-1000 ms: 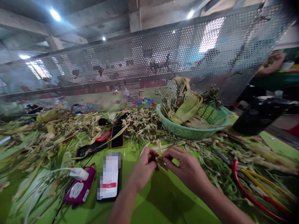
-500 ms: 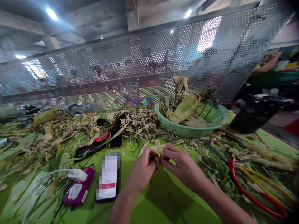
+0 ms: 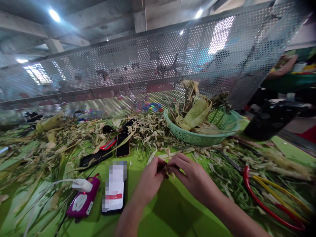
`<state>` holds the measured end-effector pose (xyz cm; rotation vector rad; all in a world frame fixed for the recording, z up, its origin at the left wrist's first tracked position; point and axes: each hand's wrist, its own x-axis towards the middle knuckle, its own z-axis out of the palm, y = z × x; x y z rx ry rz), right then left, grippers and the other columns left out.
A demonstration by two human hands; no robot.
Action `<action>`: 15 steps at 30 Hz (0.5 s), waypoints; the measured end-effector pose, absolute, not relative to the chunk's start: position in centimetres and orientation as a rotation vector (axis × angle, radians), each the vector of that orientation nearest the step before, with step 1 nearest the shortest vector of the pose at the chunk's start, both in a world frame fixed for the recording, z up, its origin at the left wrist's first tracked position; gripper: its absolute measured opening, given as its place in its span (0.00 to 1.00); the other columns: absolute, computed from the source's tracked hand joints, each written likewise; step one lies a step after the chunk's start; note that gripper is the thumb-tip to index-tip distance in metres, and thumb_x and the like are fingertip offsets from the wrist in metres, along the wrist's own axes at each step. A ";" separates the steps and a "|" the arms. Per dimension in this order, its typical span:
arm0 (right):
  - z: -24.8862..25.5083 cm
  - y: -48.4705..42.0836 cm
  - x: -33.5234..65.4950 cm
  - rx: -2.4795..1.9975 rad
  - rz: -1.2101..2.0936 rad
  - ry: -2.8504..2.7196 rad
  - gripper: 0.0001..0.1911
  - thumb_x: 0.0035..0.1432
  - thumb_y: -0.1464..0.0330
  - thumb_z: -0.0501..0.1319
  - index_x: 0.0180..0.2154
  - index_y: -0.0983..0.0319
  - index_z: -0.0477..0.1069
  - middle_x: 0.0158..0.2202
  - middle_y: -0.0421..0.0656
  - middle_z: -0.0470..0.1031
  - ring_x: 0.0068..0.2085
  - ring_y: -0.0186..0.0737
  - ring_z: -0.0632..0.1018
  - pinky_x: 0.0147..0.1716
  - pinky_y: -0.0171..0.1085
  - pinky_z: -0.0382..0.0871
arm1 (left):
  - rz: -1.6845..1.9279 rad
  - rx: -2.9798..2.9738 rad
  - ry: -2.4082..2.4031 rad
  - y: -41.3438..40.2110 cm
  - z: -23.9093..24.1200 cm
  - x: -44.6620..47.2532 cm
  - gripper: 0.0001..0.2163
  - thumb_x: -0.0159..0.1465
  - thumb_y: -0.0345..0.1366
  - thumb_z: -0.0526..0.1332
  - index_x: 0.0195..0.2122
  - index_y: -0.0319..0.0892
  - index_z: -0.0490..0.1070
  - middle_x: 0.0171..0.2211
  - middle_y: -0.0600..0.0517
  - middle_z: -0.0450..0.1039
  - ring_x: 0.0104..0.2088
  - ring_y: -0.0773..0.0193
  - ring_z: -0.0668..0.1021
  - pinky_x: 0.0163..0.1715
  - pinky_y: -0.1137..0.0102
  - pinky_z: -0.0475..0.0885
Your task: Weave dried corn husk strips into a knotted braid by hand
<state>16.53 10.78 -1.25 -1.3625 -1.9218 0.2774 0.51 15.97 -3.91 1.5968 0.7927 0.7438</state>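
My left hand [image 3: 152,179] and my right hand [image 3: 189,172] meet over the green tabletop [image 3: 172,205], fingertips nearly touching. Between them they pinch a small pale strip of corn husk [image 3: 168,152]. Its upper end sticks up above my fingers, and a bit shows below; the middle is hidden by the fingertips. Left of my left hand lies a lit phone [image 3: 116,187], its screen partly blurred. Past my right hand, scissors with red handles [image 3: 246,179] rest on shredded green husk. Behind my hands, a heap of husk scraps [image 3: 150,131] spreads across the table.
A green plastic basket [image 3: 197,139] holds husks at the back right, beside a black container [image 3: 265,121]. A purple power bank [image 3: 82,200], a dark phone [image 3: 122,144] and a red-edged cutter [image 3: 108,143] lie left. A perforated metal screen [image 3: 118,72] stands behind.
My fingertips have shifted slightly around the husk strip, with the right fingers curling further over it. The rest of the table looks the same.
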 end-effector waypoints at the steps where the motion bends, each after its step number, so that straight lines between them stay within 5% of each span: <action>1: -1.2 10.8 16.6 -1.347 0.281 -1.930 0.09 0.63 0.73 0.52 0.35 0.60 0.71 0.33 0.44 0.71 0.35 0.40 0.75 0.34 0.35 0.69 | 0.750 1.574 0.786 15.9 -3.8 0.5 0.03 0.61 0.29 0.55 0.36 0.41 0.65 0.32 0.53 0.69 0.33 0.65 0.72 0.36 0.70 0.67; 9: -1.6 10.5 16.9 -1.370 0.258 -1.912 0.09 0.62 0.75 0.54 0.40 0.59 0.72 0.37 0.43 0.75 0.36 0.38 0.77 0.35 0.34 0.69 | 0.738 1.386 0.625 15.9 -3.9 0.7 0.07 0.58 0.28 0.60 0.37 0.40 0.65 0.37 0.50 0.72 0.39 0.63 0.73 0.43 0.66 0.68; 15: -1.5 10.3 16.5 -1.395 0.173 -2.005 0.08 0.62 0.72 0.56 0.37 0.59 0.73 0.34 0.43 0.76 0.35 0.41 0.76 0.36 0.37 0.68 | 0.778 1.362 0.659 15.8 -4.5 1.1 0.06 0.57 0.33 0.63 0.34 0.39 0.68 0.33 0.52 0.70 0.35 0.66 0.71 0.40 0.68 0.67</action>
